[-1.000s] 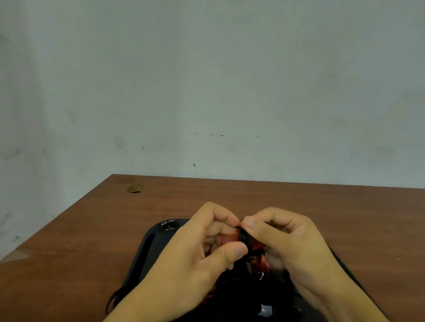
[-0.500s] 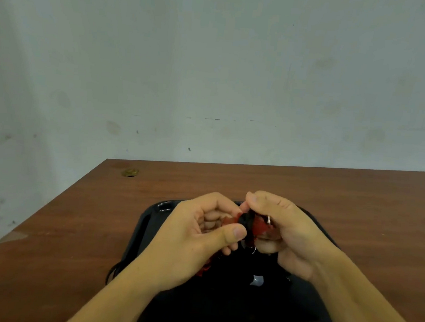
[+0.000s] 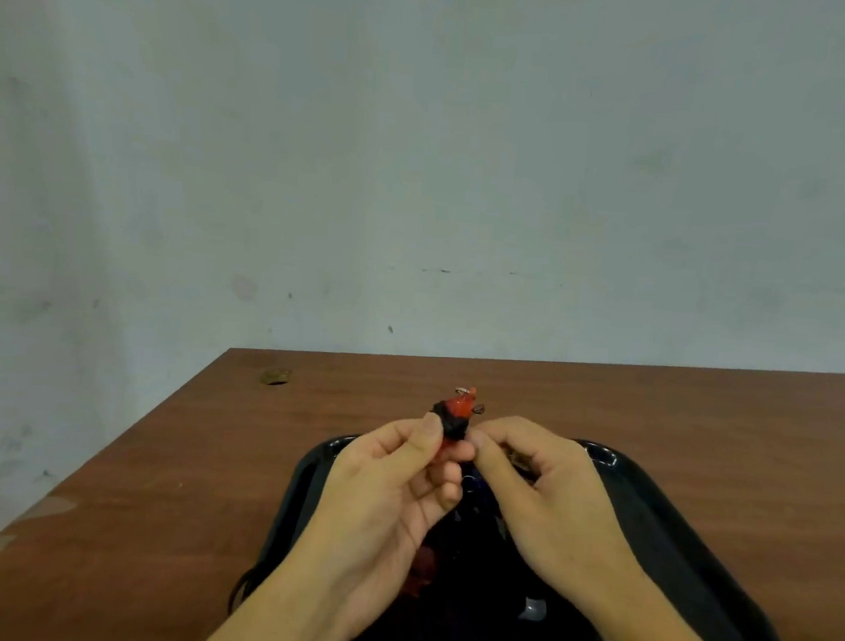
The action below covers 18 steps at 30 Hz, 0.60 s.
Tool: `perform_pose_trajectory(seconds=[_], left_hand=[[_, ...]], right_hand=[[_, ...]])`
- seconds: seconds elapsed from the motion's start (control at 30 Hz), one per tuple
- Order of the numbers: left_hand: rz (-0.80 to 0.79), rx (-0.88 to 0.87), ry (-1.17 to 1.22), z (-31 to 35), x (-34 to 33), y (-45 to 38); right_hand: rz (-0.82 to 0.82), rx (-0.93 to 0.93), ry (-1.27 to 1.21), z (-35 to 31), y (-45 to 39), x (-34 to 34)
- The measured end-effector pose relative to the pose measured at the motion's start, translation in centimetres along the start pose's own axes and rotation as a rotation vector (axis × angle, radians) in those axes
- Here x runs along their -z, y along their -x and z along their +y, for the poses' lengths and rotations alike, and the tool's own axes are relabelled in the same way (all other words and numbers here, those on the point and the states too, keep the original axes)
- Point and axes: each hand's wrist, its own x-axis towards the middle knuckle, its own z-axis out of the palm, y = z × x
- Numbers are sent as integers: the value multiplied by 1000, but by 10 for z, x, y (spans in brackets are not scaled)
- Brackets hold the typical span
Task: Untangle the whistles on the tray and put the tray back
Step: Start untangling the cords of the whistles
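While both hands work above the black tray (image 3: 672, 541), the red whistle (image 3: 460, 408) pokes up between the fingertips, raised clear of the tray! It's bright red plastic with a small metal ring at its top, and a dark cord is bunched in a knot (image 3: 451, 423) around its lower part. The left hand (image 3: 389, 496) pinches it, thumb against curled fingers, just below that knot. The right hand (image 3: 543, 489) has its fingers curled in tight right beside the knot, gripping dark cord there. Below the hands, more red pieces (image 3: 421, 570) lie dim in the tray's shadow, and a small grey piece (image 3: 533, 608) sits near the right wrist. A loop of black cord (image 3: 241, 585) spills over the tray's left rim onto the brown wooden desk (image 3: 166, 477).
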Motion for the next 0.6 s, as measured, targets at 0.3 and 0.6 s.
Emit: perform_pose_trajectory(seconds=[0.3, 0.6], left_hand=[[103, -475, -828, -5, 25, -13], [108, -586, -1043, -7, 22, -12]], right_hand=[[-85, 260, 412, -6, 6, 2], [-79, 419, 531, -9, 7, 7]])
